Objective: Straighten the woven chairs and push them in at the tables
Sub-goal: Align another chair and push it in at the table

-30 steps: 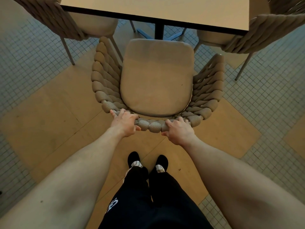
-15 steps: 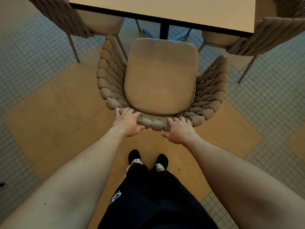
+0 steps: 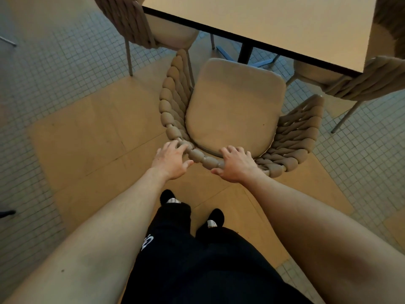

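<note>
A beige woven chair (image 3: pixel 232 110) with a padded seat stands in front of me, its front edge just short of the table (image 3: pixel 274 23). My left hand (image 3: pixel 172 159) holds the top of the woven backrest on the left, fingers curled over the rim. My right hand (image 3: pixel 236 164) holds the same rim further right, fingers over the top and thumb behind. The chair sits turned slightly clockwise relative to the table edge.
Two more woven chairs flank the table: one at the upper left (image 3: pixel 140 25), one at the right (image 3: pixel 361 82). The table's dark post (image 3: pixel 245 53) stands just beyond the seat. My feet (image 3: pixel 190 207) are on wooden floor panels bordered by small grey tiles.
The chair has slid toward the table and swung slightly, with my view shifting left. Both hands stay on the backrest; the left fingers have loosened somewhat.
</note>
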